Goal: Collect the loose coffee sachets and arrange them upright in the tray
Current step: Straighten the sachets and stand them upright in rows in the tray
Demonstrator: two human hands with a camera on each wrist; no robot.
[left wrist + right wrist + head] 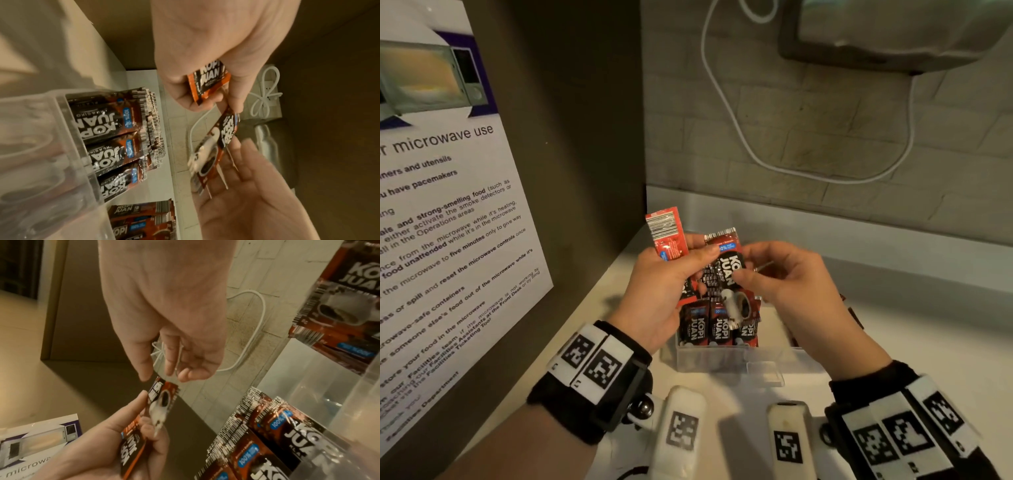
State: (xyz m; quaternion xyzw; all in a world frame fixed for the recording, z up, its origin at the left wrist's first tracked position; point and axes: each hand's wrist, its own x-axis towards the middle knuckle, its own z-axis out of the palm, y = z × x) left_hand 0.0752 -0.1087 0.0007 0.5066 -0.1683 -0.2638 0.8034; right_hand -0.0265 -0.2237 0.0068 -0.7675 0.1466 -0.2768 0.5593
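The left hand [661, 294] clutches spare sachets [669, 236] while the right hand [791, 284] pinches one Kopi Juan sachet [726, 270], long axis upright, just above the clear tray [722, 359].

Sachets [717, 325] upright in tray [709, 359] on counter [911, 325], notice [448, 222] at left, cable [825, 178] behind

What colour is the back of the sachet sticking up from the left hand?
The sachet is red with a white barcode panel; clearest in head view.
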